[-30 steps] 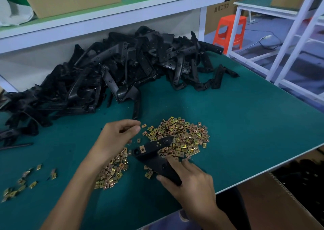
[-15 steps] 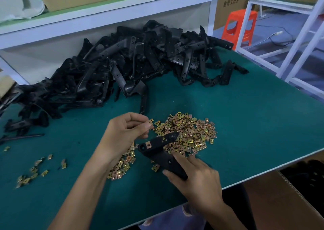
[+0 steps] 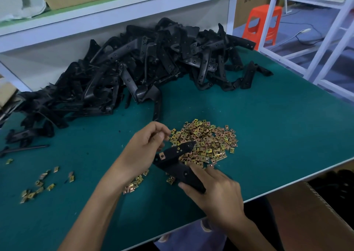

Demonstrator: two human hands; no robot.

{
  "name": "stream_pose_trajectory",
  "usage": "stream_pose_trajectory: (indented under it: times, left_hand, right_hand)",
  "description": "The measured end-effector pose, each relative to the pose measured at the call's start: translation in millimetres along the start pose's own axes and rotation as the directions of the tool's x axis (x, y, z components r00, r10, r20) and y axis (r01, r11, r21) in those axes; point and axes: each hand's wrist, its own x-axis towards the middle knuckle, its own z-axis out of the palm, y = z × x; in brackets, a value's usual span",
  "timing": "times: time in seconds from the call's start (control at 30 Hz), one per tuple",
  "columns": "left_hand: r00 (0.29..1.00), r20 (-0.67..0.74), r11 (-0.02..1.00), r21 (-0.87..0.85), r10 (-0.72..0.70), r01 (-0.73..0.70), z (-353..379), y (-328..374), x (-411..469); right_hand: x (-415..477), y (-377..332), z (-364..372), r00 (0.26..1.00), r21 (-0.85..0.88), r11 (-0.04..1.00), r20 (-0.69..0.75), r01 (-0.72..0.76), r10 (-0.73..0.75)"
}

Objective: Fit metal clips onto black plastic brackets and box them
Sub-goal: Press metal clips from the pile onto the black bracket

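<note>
Gripping the black bracket (image 3: 177, 163) by its near end, the right hand (image 3: 214, 193) angles its holed tip over the clip pile (image 3: 208, 139), probably to keep loading short. At the pile's left edge, the left hand (image 3: 143, 147) has its fingers curled. I cannot tell whether they pinch a clip.

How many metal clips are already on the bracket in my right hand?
1: a clip near the left end of the bracket; the right hand may hide more.
</note>
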Motion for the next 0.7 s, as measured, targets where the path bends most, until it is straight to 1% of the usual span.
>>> stream_pose_trajectory:
  times: [0.13, 0.3, 0.47, 0.57, 0.7]
  left_hand:
    - [0.996, 0.058, 0.996, 0.053, 0.065, -0.068, 4, 5, -3]
    - [0.997, 0.075, 1.000, -0.013, -0.007, 0.008, 7, 6, -3]
    - [0.996, 0.074, 0.998, -0.045, -0.050, 0.054, 5, 9, -2]
    - [0.994, 0.084, 0.997, -0.030, -0.071, 0.073, 3, 10, 0]
    - [0.982, 0.150, 0.993, -0.016, -0.113, 0.117, 2, 12, 1]
  right_hand:
    - [0, 0, 1, 1.000, -0.003, 1.000, -0.002, 0.008, -0.008]
    - [0, 0, 1, 0.999, -0.005, 1.000, 0.033, 0.005, -0.004]
    - [0, 1, 2, 0.999, -0.004, 0.999, 0.031, 0.033, -0.032]
    - [0, 2, 3, 0.998, -0.010, 0.998, 0.042, 0.056, -0.056]
    - [0, 2, 2, 0.996, -0.033, 0.998, 0.066, 0.062, -0.060]
